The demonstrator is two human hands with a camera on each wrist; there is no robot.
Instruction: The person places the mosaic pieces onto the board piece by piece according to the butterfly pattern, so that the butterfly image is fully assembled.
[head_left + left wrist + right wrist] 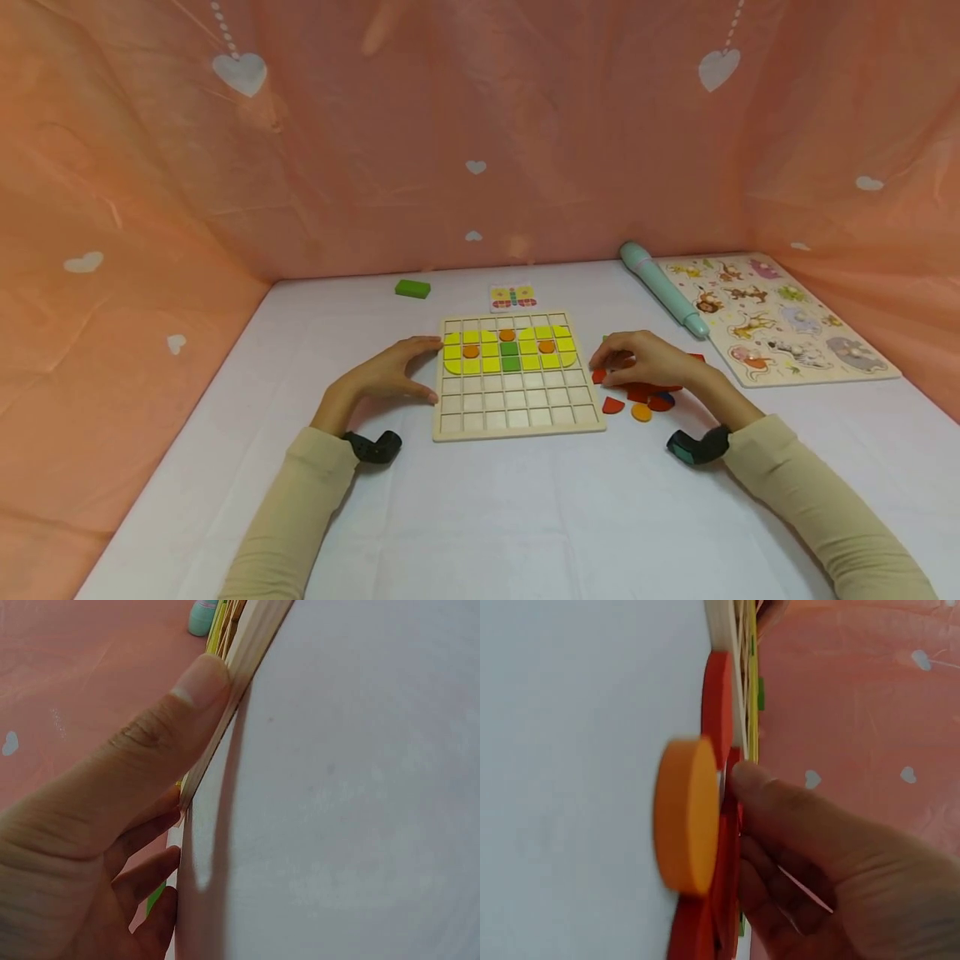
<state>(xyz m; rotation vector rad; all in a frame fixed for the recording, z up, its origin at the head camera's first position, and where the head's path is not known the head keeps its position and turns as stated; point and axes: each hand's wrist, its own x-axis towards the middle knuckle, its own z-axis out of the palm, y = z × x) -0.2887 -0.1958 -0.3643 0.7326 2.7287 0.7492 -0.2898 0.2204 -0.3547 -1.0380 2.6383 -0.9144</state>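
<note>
A wooden grid board (517, 408) lies in the middle of the table. Its upper rows hold yellow pieces (528, 362), green squares (510, 364) and orange discs (471, 352). My left hand (393, 367) rests at the board's left edge, thumb and fingers spread along it; the left wrist view shows the thumb (202, 682) against the wooden rim. Just right of the board, my right hand (645, 358) pinches a red piece (598, 377) between thumb and index finger. The fingers partly hide that piece, so its full shape is unclear.
Under and beside the right hand lie loose red pieces (613, 406) and an orange disc (641, 412). Behind the board are a small pattern card (513, 297) and a green block (412, 288). A mint tube (663, 287) and an animal puzzle board (817, 362) lie at the right.
</note>
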